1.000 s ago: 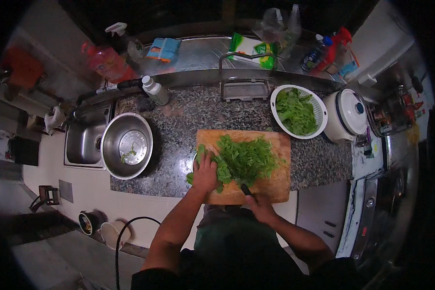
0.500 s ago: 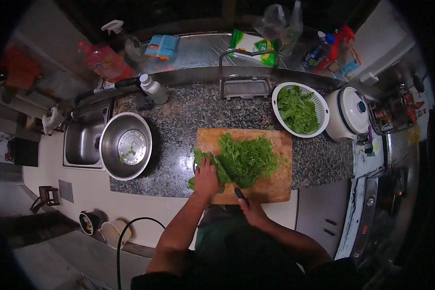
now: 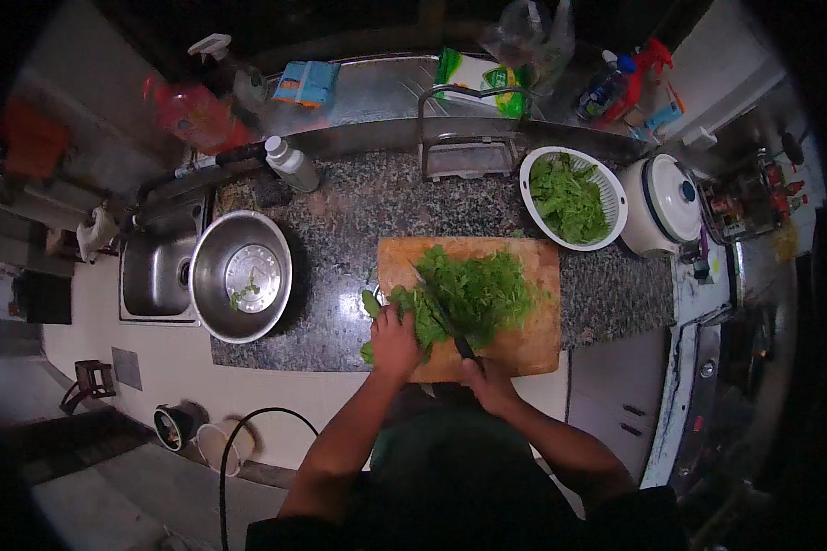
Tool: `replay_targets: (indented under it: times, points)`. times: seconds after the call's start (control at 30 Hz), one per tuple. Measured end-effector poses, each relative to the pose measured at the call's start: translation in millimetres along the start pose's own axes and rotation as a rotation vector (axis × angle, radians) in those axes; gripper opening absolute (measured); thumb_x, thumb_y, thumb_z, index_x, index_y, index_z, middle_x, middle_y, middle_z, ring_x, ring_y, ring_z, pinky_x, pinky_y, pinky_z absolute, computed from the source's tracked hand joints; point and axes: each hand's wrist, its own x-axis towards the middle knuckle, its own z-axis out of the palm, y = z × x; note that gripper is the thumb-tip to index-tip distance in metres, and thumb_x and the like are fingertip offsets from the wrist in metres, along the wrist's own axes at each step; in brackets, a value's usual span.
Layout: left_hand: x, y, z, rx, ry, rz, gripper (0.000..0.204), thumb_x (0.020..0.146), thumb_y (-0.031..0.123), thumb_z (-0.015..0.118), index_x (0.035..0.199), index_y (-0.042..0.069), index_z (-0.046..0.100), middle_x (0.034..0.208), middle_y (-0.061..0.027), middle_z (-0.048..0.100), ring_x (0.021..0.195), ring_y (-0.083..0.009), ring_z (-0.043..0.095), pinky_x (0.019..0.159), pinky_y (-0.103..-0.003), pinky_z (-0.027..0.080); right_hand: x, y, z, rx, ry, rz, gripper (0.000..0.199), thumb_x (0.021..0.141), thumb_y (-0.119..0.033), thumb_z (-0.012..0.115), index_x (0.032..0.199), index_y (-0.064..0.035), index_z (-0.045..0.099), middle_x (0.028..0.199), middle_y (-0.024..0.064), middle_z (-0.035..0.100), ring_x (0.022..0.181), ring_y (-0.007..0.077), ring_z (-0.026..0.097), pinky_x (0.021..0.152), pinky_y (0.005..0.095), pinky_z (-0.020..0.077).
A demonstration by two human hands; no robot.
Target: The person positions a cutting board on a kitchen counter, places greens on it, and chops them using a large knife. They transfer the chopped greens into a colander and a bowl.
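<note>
On a wooden cutting board (image 3: 540, 354) lies a heap of chopped leafy greens (image 3: 487, 294). My left hand (image 3: 395, 342) presses down on uncut leafy greens (image 3: 402, 299) at the board's left side, fingers bent over them. The black handle of a kitchen knife (image 3: 463, 346) is in my right hand (image 3: 492, 384), near the board's front edge. Its blade slants far and left, between the bunch under my left hand and the chopped heap. My left fingertips are partly lost among the leaves.
A steel basin (image 3: 210, 303) with a few leaf scraps stands left, beside the sink (image 3: 161, 314). A white colander (image 3: 619, 197) of greens and a lidded white pot (image 3: 651, 207) stand back right. Behind the board are a metal rack (image 3: 469, 163) and a white-capped bottle (image 3: 292, 165).
My right hand and the knife have moved slightly away from me and to the right, and more of the blade shows. My left hand stays on the greens. The view has shifted a little.
</note>
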Motion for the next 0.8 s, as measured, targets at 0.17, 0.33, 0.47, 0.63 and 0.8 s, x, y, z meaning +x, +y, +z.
replay_targets:
  times: [0.17,0.33,0.47,0.63,0.8]
  points:
    - [5,0,7,0.029,-0.113,-0.032,0.061,0.059,0.025,0.076,0.112,0.004,0.054,0.124,-0.0174,0.044,0.112,-0.0338,0.044,0.092,-0.043,0.039,-17,-2,8,-0.075,-0.021,0.008,0.052,0.094,-0.046,0.043,0.101,0.0026,0.058,0.087,0.0200,0.064,0.085,0.0357,0.061,0.075,0.0432,0.0450]
    - [4,-5,12,0.031,-0.088,0.007,0.056,0.064,0.021,0.072,0.112,-0.001,0.053,0.119,-0.0175,0.047,0.108,-0.0334,0.046,0.091,-0.042,0.040,-20,-10,11,-0.119,-0.073,0.170,0.054,0.093,-0.048,0.043,0.097,0.0027,0.059,0.083,0.0224,0.063,0.084,0.0385,0.061,0.075,0.0431,0.0454]
    - [1,1,-5,-0.094,-0.063,0.034,0.048,0.069,0.014,0.065,0.111,-0.004,0.051,0.115,-0.0192,0.047,0.104,-0.0343,0.047,0.090,-0.042,0.040,-13,12,23,-0.148,-0.009,0.096,0.055,0.093,-0.049,0.043,0.098,0.0026,0.059,0.083,0.0221,0.064,0.083,0.0395,0.061,0.073,0.0435,0.0459]
    - [0,-5,9,-0.123,-0.001,0.087,0.035,0.072,0.010,0.059,0.104,-0.004,0.053,0.103,-0.0195,0.050,0.094,-0.0352,0.049,0.083,-0.043,0.041,26,25,32,-0.165,-0.156,0.113,0.055,0.093,-0.049,0.041,0.105,0.0024,0.056,0.095,0.0230,0.063,0.089,0.0376,0.060,0.076,0.0426,0.0456]
    - [4,-17,16,-0.115,0.084,0.140,0.019,0.075,0.007,0.053,0.092,0.000,0.056,0.091,-0.0186,0.050,0.086,-0.0352,0.050,0.076,-0.043,0.042,34,26,36,-0.008,0.104,-0.064,0.054,0.095,-0.050,0.040,0.097,0.0012,0.057,0.075,0.0093,0.058,0.072,0.0224,0.056,0.066,0.0373,0.0442]
